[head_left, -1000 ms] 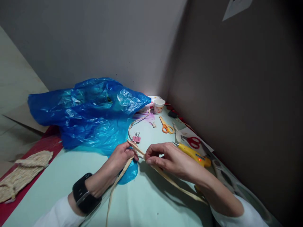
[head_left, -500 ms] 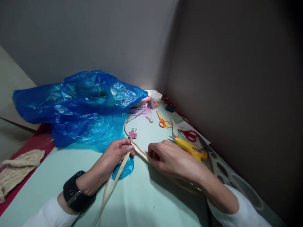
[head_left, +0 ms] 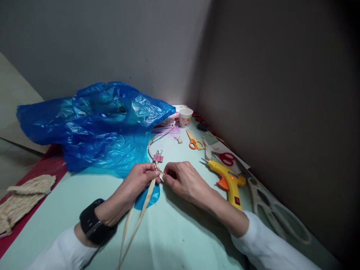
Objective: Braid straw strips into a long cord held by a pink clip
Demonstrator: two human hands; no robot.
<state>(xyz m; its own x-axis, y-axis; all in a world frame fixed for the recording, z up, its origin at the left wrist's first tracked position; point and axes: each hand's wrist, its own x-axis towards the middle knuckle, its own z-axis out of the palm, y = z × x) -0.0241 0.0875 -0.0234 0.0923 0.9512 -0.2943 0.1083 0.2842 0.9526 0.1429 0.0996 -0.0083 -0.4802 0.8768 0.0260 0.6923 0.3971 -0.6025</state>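
Head view. Left hand is pinching pale strips between thumb and fingers, just below a pink binder clip. Right hand is closing thumb and forefinger on a short stretch of strip, fingertips just beside the left's. Beyond the clip, a braided cord is running away from the person, bowing left, then bending right towards a paper cup; its long axis is lying roughly fore-and-aft. Loose strip lengths are trailing from the left hand back towards the person, slightly leftward.

Surroundings: a blue plastic bag is crowding the cord's left side, one flap lying beneath the strips. To the right, orange-handled scissors, red-handled scissors and a yellow glue gun are lying, the gun near the right forearm, its nozzle pointing leftward and away.
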